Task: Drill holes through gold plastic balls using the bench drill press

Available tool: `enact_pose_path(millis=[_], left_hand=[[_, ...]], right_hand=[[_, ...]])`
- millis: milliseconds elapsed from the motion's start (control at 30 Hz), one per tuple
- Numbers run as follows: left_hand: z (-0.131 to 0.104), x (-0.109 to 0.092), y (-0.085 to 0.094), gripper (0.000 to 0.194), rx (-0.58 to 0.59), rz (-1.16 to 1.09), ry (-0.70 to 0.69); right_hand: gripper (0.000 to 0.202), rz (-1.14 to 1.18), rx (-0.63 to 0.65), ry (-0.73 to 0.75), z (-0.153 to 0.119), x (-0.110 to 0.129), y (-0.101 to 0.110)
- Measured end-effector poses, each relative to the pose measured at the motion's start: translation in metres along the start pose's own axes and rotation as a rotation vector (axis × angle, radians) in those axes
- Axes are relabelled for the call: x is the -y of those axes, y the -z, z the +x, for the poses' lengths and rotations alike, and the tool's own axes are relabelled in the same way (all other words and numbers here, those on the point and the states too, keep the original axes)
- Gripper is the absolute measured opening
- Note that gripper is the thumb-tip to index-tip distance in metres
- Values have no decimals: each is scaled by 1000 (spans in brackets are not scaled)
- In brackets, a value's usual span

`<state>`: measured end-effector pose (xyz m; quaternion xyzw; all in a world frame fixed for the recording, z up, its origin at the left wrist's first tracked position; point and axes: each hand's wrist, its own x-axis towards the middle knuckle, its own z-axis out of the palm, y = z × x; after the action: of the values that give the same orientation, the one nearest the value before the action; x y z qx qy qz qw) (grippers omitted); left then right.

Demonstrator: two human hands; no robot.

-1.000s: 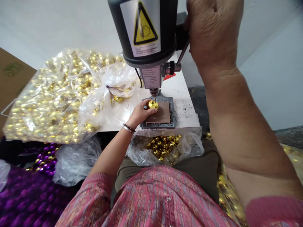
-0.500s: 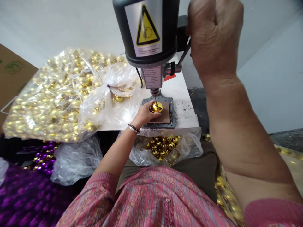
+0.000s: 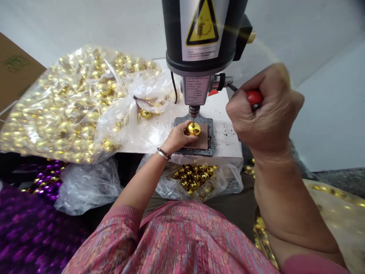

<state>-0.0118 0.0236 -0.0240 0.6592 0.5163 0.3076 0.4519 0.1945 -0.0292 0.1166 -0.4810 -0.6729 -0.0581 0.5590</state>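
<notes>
Left hand (image 3: 180, 137) pinches the gold ball (image 3: 194, 129) directly beneath the drill bit (image 3: 193, 121), near the surface's (image 3: 228, 144) front edge; right hand (image 3: 266, 112) clenches the lever's red knob (image 3: 254, 98).

The lever (image 3: 233, 87) has been pulled down, its red knob (image 3: 253, 97) exposed in the right hand (image 3: 265, 110); the gold ball (image 3: 193, 129) pinched by the left hand (image 3: 178, 137) has been shifted across the board (image 3: 203, 142)
</notes>
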Motion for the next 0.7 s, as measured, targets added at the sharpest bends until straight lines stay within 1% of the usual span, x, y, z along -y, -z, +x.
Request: enact_pose_path(millis=[67, 233, 333, 433, 600, 700], left_hand=[[0, 0, -1, 75, 6, -2, -12], [-2, -3, -2, 68, -7, 64, -21], [-3, -5, -2, 68, -22, 95, -8], [-4, -5, -3, 67, -9, 78, -13], [-6, -4, -6, 52, 1, 75, -34], [-8, -6, -6, 48, -7, 95, -34]], right_hand=[[11, -28, -43, 59, -8, -5, -3], [27, -73, -56, 126, -23, -13, -8], [33, -113, -38, 48, -31, -15, -9], [34, -128, -52, -32, -38, -17, -13], [31, -81, -77, -11, -45, -24, -22], [30, -83, -104, 11, -48, -29, -26]])
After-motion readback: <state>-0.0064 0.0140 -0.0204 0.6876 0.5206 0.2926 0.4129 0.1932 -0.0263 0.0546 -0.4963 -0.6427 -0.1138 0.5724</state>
